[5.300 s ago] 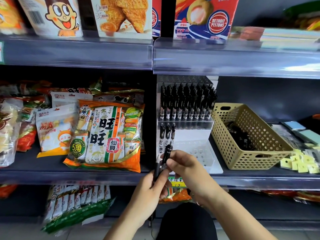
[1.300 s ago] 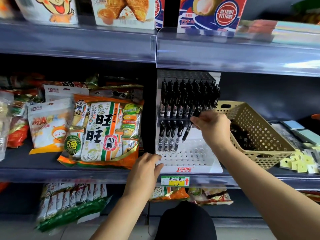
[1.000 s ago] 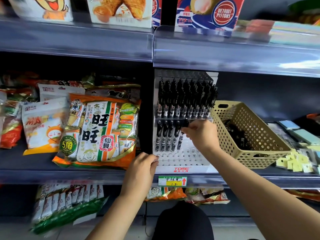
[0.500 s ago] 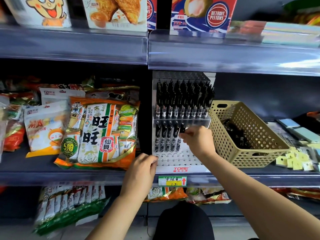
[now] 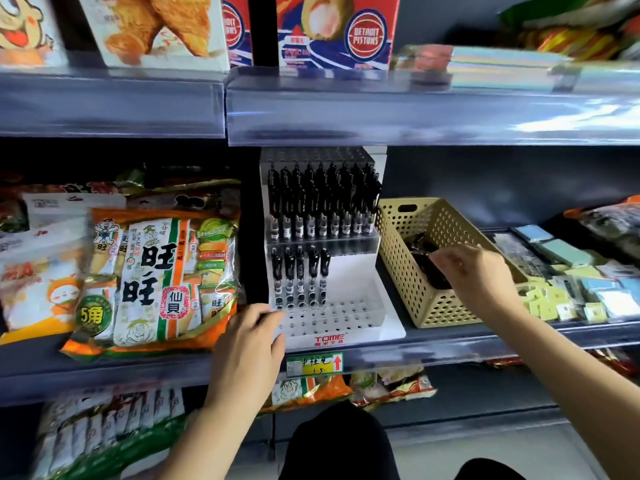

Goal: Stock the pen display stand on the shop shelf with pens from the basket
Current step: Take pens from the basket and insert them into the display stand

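Left hand (image 5: 252, 337) rests loose-fingered on the front left corner of the pen display stand (image 5: 346, 317) at the shelf (image 5: 104, 372) front edge; five pens (image 5: 299, 275) stand in its lower row. Right hand (image 5: 474, 278) dips into the basket (image 5: 415, 299), blurred, grip impossible to tell

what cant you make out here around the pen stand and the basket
Head view only:
- Right hand: motion blur over the basket; whether it pinches a pen is unclear.
- Loose pens in the basket: dark heap, partly behind the wall and hand; uncountable.
- Price tag: handwriting too small.
- Top-tier pens on the stand: rows overlap, rear ones hidden.
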A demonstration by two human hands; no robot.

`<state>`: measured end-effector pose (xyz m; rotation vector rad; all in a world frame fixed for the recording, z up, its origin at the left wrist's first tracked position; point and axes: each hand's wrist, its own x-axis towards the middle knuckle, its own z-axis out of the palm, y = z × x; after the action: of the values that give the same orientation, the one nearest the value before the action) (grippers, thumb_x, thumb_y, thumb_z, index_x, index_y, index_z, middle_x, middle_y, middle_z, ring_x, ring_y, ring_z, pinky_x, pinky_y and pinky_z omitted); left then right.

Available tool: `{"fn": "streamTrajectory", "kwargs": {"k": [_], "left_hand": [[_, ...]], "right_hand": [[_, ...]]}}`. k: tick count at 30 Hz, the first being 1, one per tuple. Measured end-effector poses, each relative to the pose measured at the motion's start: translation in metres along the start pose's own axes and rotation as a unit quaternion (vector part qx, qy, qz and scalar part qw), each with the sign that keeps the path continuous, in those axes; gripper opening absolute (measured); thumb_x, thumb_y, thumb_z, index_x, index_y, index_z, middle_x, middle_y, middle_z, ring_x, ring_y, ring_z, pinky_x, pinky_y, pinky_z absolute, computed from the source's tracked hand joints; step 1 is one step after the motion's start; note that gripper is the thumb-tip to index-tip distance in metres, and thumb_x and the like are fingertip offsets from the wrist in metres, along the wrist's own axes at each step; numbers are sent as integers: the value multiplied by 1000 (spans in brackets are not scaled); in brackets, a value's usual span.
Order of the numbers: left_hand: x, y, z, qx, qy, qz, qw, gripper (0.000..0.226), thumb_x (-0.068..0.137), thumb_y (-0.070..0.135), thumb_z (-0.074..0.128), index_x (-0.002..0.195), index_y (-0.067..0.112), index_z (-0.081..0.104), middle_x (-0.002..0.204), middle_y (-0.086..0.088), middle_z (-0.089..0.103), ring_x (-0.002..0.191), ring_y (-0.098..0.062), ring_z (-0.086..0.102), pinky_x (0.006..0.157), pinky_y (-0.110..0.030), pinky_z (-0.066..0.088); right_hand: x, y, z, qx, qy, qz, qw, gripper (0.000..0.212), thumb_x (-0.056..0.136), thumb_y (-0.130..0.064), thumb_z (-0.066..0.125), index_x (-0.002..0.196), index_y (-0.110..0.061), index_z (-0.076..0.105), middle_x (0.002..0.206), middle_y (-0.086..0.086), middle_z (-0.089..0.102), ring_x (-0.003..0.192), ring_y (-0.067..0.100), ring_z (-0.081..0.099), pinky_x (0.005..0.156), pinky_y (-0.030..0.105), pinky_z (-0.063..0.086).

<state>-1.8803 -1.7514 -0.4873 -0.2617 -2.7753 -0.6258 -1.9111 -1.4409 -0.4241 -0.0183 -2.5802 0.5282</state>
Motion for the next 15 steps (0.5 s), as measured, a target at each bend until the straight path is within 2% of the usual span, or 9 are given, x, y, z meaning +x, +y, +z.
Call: {"fn": "streamTrajectory", "kwargs": {"k": [2,4,5,6,8,12,13,15], "left_hand": [[3,19,1,-26,9,23,999,37,90,24,59,127,21,59,124,6,53,109,-15,54,88,-26,45],[7,44,5,-69,-11,48,996,39,94,29,53,132,25,53,128,11,49,117,-7,46,95,-17,35],[9,55,7,-86,-22,60,994,39,95,31,51,133,26,51,128,13,48,118,-3,43,95,-13,31],[11,67,10,-103,-34,72,992,38,95,31,50,133,27,51,128,15,48,118,-1,43,95,-11,29],[15,88,16,-135,-64,72,986,38,95,32,49,133,27,51,128,16,50,117,0,45,95,-11,31],[17,120,22,-216,-112,34,969,37,95,36,48,131,26,53,124,14,58,105,4,51,94,-12,39],[20,127,23,-248,-136,12,959,37,95,38,48,130,25,53,124,14,58,104,4,52,95,-15,41],[27,137,25,-330,-188,-42,924,38,93,46,44,122,25,57,121,11,60,99,-1,59,96,-29,48]], "right_hand": [[-6,23,-15,-46,-99,16,994,30,91,-38,52,100,-15,69,92,0,70,65,14,61,51,16,40],[-10,44,-21,-103,-232,23,967,32,88,-44,56,104,-19,67,96,-2,70,77,15,66,63,23,51],[-12,50,-19,-133,-273,28,952,30,87,-43,59,107,-21,65,100,-4,70,83,14,66,71,25,53],[-13,55,-18,-159,-279,29,947,27,88,-40,60,109,-24,63,104,-5,69,86,14,66,75,26,52],[-15,62,-12,-173,-227,28,958,15,92,-28,56,104,-27,65,100,-4,70,83,14,65,74,28,53],[-16,63,-10,-175,-133,-2,975,20,86,-11,56,89,-26,69,87,-5,71,76,18,65,63,27,46],[-16,64,-13,-167,-113,-18,979,20,84,-9,59,87,-25,70,84,-5,72,75,18,65,63,27,44],[-18,65,-21,-145,-93,-46,984,20,81,-8,63,84,-25,72,80,-5,72,72,19,66,63,27,46]]}}
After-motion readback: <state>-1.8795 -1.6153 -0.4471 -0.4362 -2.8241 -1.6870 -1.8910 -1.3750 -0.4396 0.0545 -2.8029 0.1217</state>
